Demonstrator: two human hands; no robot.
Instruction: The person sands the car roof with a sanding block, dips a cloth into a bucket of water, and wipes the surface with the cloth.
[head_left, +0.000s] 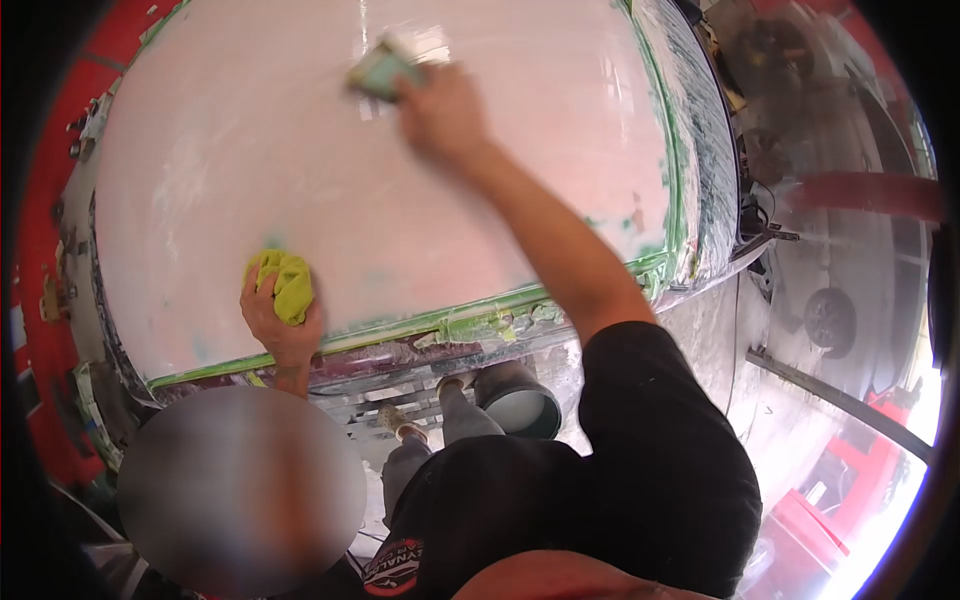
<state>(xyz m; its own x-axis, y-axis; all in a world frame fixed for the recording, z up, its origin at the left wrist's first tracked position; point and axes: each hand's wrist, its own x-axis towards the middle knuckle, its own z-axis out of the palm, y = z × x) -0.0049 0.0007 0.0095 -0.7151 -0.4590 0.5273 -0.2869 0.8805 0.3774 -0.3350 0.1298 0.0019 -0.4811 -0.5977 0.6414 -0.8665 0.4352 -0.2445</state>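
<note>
My left hand (285, 325) is closed round a bunched yellow-green cloth (284, 283) near the lower left of a wet, pale pink panel (330, 190). Farther out, at the top centre, my right hand (440, 105) grips a small green block (385, 72) against the same panel; motion blurs both. Green tape (400, 326) runs along the panel's near edge and up its right side. Glossy wet patches show around the block.
Below the panel stands a dark bucket (518, 408) of whitish liquid, beside my legs. A blurred round shape (240, 490) covers the lower left. A wheel (830, 320) and a long metal bar (840, 405) are on the right.
</note>
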